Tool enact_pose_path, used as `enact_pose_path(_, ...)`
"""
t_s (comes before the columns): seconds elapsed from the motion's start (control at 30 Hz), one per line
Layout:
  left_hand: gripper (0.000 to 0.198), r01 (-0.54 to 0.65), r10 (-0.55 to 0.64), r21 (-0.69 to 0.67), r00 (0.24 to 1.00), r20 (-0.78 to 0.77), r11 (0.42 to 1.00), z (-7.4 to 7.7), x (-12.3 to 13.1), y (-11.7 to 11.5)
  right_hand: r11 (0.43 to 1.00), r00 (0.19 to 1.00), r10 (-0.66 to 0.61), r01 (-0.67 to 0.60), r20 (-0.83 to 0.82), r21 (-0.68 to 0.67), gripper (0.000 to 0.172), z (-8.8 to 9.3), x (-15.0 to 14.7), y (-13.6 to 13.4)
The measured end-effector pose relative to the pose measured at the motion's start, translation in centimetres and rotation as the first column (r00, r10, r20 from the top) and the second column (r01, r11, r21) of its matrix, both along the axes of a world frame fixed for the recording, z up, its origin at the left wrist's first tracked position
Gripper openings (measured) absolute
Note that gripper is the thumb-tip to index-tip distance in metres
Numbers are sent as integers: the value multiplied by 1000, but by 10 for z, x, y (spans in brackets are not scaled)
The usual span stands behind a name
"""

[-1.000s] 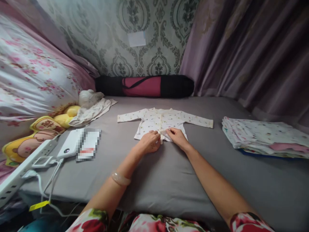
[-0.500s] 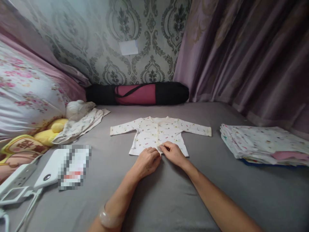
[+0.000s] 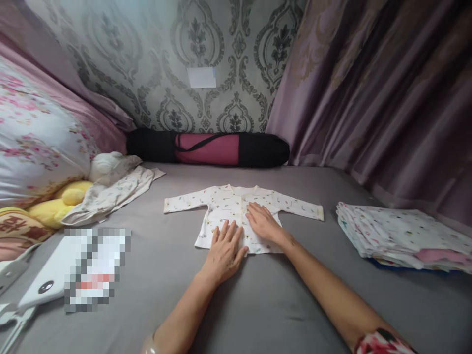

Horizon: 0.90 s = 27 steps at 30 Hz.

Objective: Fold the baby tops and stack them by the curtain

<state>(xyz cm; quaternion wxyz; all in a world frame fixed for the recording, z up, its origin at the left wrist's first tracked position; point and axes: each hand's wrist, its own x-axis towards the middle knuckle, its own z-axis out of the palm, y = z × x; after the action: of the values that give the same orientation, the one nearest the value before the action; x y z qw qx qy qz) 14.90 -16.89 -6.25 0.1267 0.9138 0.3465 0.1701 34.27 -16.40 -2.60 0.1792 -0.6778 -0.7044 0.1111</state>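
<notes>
A small white baby shirt (image 3: 224,211) with a scattered print lies spread on the grey sheet, both long sleeves stretched out sideways. Its front opening runs down the middle. My left hand (image 3: 225,250) rests flat on the lower front near the hem, fingers spread. Higher up, my right hand (image 3: 263,222) lies flat on the chest area right of the opening, fingers extended. Neither hand grips the cloth. Part of the lower right of the shirt is hidden under my right hand and wrist.
A stack of folded cloths (image 3: 405,231) sits at the right. At the left are a crumpled printed garment (image 3: 114,194), yellow plush toys (image 3: 61,201) and a white device (image 3: 55,270) with cables. A black and maroon bag (image 3: 206,148) lies along the wall.
Both hands have let go of the shirt's lower front edge and opened flat. The right hand has moved up onto the chest part, and the left now presses on the lower front. The view has shifted slightly.
</notes>
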Motion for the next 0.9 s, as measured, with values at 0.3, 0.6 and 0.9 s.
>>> enact_pose_path(0.3, 60, -21, 21, 5, 997, -71, 1000, -12, 2, -1, 988, 991, -76, 89, 111, -125, 71, -24, -9, 61)
enact_pose_path(0.6, 59, -27, 10, -69, 970, -241, 997, 18, -1, -3, 982, 996, -94, 94, 9, -166, 70, -21, 3, 72)
enact_pose_path(0.9, 62, -111, 95, -46, 958, -269, 993, 13, 0, -1, 945, 934, -281, 309, 222, -103, 64, -22, 41, 73)
